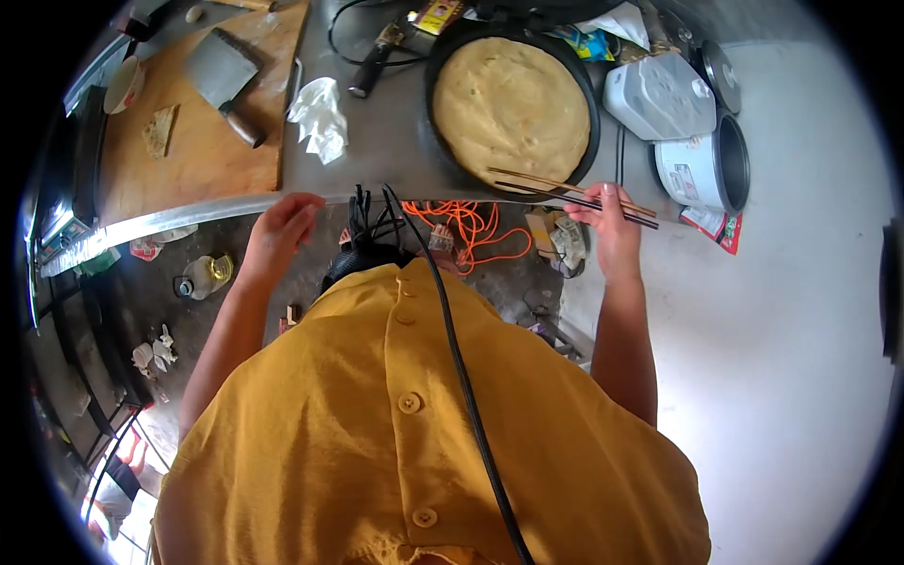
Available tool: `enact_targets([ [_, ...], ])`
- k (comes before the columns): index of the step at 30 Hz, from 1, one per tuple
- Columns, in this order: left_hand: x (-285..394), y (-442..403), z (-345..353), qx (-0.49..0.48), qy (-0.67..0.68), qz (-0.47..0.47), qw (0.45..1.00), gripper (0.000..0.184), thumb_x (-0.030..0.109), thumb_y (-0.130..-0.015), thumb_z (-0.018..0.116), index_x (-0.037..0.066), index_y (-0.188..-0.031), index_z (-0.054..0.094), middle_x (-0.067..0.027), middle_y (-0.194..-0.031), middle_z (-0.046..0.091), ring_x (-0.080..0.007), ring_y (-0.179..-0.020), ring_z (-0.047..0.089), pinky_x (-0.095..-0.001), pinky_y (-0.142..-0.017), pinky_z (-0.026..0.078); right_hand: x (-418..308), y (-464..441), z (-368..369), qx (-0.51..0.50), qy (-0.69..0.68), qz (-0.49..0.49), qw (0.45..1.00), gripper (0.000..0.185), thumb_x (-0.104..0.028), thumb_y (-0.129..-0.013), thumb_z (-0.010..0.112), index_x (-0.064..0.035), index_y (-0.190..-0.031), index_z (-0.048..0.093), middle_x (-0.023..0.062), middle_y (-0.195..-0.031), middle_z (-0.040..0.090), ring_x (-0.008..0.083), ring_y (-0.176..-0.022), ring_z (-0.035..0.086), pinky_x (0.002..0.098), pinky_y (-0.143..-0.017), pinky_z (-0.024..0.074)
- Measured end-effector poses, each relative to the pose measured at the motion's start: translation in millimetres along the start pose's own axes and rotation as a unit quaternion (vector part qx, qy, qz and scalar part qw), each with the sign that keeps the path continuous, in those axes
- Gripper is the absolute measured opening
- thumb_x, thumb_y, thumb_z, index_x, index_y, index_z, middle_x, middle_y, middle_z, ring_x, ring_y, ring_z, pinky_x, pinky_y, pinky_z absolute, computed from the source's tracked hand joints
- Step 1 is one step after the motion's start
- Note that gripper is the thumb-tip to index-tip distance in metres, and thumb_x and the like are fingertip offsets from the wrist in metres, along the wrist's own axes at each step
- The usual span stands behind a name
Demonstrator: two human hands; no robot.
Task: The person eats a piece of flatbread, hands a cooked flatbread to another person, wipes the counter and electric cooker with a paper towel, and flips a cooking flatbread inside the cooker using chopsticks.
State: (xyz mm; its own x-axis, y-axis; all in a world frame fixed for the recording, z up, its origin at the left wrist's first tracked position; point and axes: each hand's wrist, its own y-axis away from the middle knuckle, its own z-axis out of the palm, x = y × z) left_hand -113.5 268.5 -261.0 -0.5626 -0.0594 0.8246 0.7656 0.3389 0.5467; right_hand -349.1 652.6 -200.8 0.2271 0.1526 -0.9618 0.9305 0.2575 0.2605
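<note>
A pair of chopsticks (573, 195) is held in my right hand (614, 231), its fingers closed around them near the counter's front edge. Their tips reach over the near side of a round flatbread (510, 105), which is pale yellow and fills a black round pan (431, 122). Off to the left, my left hand (281, 232) hangs at the counter edge with loosely bent fingers; no object shows in it. Closest to that hand are a crumpled white tissue (322, 121) and a wooden cutting board (212, 174).
On the board lie a cleaver (223, 71) and a flatbread piece (159, 131), beside a bowl (124, 85). A black-handled tool (375, 68) lies left of the pan. Right stand a plastic container (661, 96) and a pot (697, 169). Orange cord (477, 226) coils below.
</note>
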Motion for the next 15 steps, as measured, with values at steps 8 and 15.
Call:
enact_targets([
  [8,35.0,0.4,102.0,0.03,0.028,0.003,0.999,0.021,0.02,-0.099,0.054,0.008,-0.112,0.066,0.0065,-0.074,0.052,-0.0033,-0.066,0.048,-0.0193,-0.058,0.037,-10.3,-53.2,-80.4,-0.015,0.013,-0.093,0.995,0.034,-0.03,-0.104,0.047,0.0025,-0.1,0.057,0.0106,-0.093,0.061,0.0222,-0.079,0.069,0.0307,-0.072,0.0544],
  [15,38.1,13.7,163.0,0.095,0.054,-0.02,0.994,0.021,0.019,-0.099,0.055,0.007,-0.113,0.066,0.0061,-0.077,0.054,-0.0034,-0.068,0.049,-0.0193,-0.059,0.039,-31.3,-98.3,-97.9,-0.056,0.157,-0.15,0.974,0.03,-0.025,-0.103,0.048,0.0024,-0.096,0.06,0.008,-0.089,0.064,0.0159,-0.077,0.068,0.0283,-0.071,0.0526],
])
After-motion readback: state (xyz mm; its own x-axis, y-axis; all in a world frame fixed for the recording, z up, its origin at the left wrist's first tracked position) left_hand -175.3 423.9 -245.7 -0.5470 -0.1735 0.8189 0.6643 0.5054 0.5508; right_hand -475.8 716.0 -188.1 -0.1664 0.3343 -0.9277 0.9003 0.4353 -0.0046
